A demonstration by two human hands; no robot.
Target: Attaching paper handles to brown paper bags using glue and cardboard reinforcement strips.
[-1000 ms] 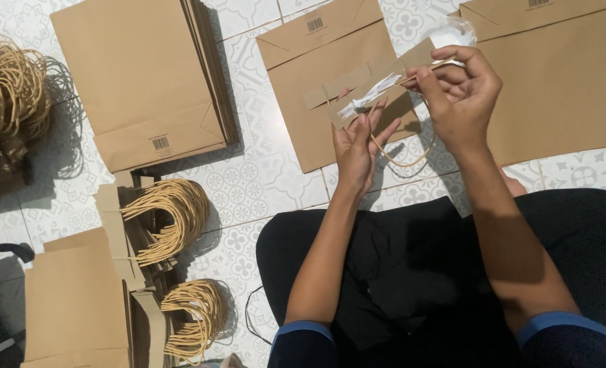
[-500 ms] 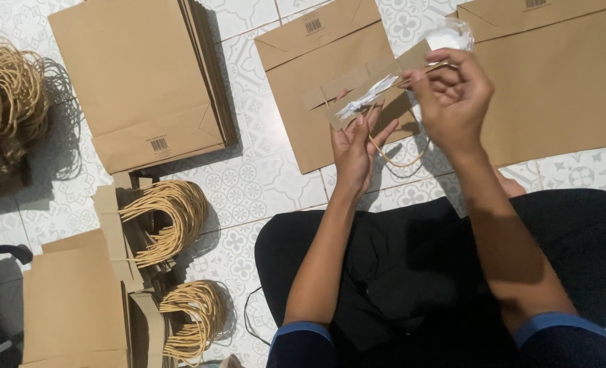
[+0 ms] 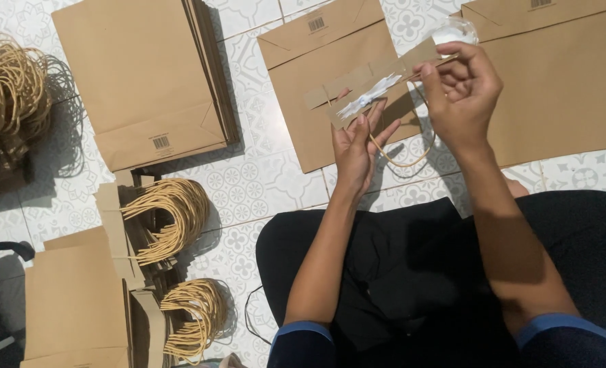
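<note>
The right hand (image 3: 461, 95) covers one end of the brown paper strip (image 3: 374, 82), so its grip there cannot be made out. The small clear bag (image 3: 453, 32) behind its fingers is blurred. The frame's edges crop the bundle of twisted cord handles (image 3: 6, 92) at left and the flat paper bag (image 3: 562, 75) at right.

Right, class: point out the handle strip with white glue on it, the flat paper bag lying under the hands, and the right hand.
handle strip (image 3: 357, 85), head view, brown card left of the glue.
flat paper bag (image 3: 303, 58), head view, upper panel.
right hand (image 3: 463, 95), head view, back of the hand.
</note>
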